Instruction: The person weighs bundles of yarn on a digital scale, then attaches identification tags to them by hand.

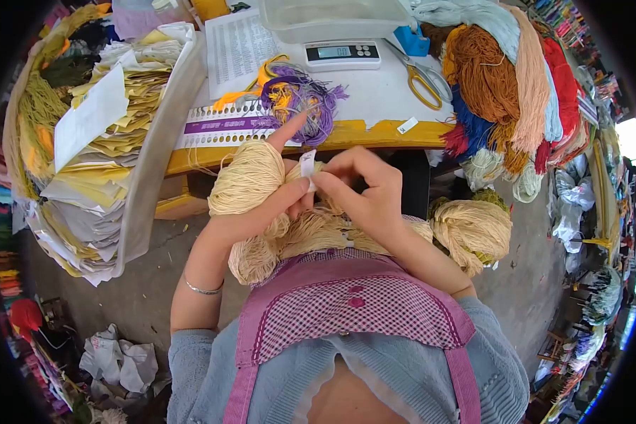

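Note:
A bundle of cream yarn skeins (251, 180) lies across my lap, in front of a yellow-edged table (374, 133). My left hand (279, 201) grips the yarn where it narrows, with the index finger pointing up. My right hand (364, 191) pinches the same spot from the right. Between the two hands a small white paper tag (308, 164) sticks up against the yarn. More cream skeins (473, 233) hang to my right.
On the table are a digital scale (343, 54) under a plastic tub, scissors (424, 76), purple and orange thread (300, 99) and a printed sheet. A tray of paper and yarn (113, 134) stands left. Coloured skeins (505, 85) hang right.

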Available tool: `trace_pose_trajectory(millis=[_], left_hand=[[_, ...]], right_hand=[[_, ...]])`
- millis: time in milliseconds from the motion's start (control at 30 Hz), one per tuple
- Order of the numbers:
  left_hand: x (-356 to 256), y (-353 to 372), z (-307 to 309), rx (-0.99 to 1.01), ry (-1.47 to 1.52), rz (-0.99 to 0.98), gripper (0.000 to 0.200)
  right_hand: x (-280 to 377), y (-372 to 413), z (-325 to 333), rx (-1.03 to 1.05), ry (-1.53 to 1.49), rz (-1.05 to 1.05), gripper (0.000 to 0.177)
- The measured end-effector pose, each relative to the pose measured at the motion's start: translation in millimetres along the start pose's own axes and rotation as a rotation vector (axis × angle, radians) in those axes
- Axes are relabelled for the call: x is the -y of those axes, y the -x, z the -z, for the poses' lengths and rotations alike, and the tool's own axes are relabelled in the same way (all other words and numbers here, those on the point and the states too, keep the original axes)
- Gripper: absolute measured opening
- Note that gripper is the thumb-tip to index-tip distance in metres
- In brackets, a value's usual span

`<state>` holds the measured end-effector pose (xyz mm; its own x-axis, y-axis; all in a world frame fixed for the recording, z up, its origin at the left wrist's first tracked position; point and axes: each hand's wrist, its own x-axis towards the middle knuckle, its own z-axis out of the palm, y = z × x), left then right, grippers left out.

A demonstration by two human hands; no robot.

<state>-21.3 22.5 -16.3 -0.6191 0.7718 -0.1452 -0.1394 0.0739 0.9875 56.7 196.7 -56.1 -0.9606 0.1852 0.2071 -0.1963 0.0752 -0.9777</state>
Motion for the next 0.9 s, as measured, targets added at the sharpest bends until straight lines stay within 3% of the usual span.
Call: trace_pose_trajectory(millis=[33,67,133,200,267,300,333,400,467,500,567,633,667,733,833,900], left_hand=[[-6,3,3,0.033,0.012,0.053,0.072],[-7,3,3,0.033,0.014,0.055,0.072],[-9,2,5,0.143,0.120,0.113,0.071],[-9,0,10,0.159,0.133,0.109,0.073],[-5,-1,14,0.195,0.167,0.116,0.076],[-3,-1,16,0.191,0.169,0.116,0.076],[0,-1,17,0.171,0.113,0.094,0.077],[3,-1,19,0.151,0.056,0.073,0.077],[4,-2,22,0.079,-0.256,-0.072,0.075],[2,-2,22,0.080,-0.257,-0.069,0.075],[-2,-3,20,0.027,-0.694,-0.192,0.065],[-2,-5,19,0.038,-0.729,-0.252,0.056],[-2,-5,18,0.041,-0.763,-0.316,0.047],[2,-6,16,0.040,-0.709,-0.279,0.038],[1,-5,17,0.044,-0.624,-0.249,0.024],[0,-5,18,0.093,-0.658,-0.392,0.021]], right_hand=[[-5,-3,3,-0.005,0.256,0.247,0.012],[-13,-10,-2,0.031,-0.052,0.234,0.017],[-12,-5,-3,0.165,-0.453,-0.054,0.023],[-6,-4,2,0.199,-0.363,-0.103,0.025],[-3,-3,5,0.257,-0.033,-0.045,0.024],[4,-6,4,0.177,0.177,0.159,0.021],[4,-7,5,0.180,0.175,0.158,0.021],[4,-9,9,0.149,0.515,0.476,0.016],[6,-6,8,0.121,0.508,0.415,0.015],[7,-6,11,0.168,0.508,0.293,0.016],[10,-6,15,0.210,0.504,0.163,0.018],[11,-14,21,0.379,0.298,-0.159,0.019],[9,-18,23,0.374,0.295,-0.160,0.019],[6,-25,26,0.509,0.034,-0.364,0.019],[14,-27,27,0.548,-0.214,-0.535,0.020],[8,-26,26,0.552,-0.283,-0.532,0.020]])
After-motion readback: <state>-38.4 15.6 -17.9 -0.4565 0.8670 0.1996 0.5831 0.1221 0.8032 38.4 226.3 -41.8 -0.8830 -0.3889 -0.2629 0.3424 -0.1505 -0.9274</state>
